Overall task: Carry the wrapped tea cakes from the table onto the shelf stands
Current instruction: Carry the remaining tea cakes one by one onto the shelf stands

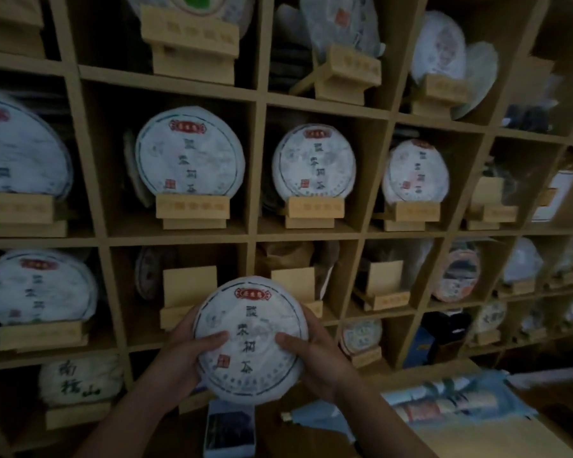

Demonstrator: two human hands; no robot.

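I hold a round white-wrapped tea cake (250, 338) upright in front of the shelf, its red label at the top. My left hand (186, 355) grips its left edge with the thumb across the face. My right hand (315, 352) grips the right edge the same way. Just behind the cake stand two bare wooden stands, one (187, 292) in the lower middle cubby and another (295, 285) in the cubby to its right. Matching wrapped cakes sit on stands in the row above, such as one (189, 153) and another (313, 160).
The wooden cubby shelf (255, 238) fills the view, most compartments holding wrapped cakes on stands. A further bare stand (384, 285) sits to the right. Below, a table edge carries a blue printed packet (457, 401) and a small box (230, 428).
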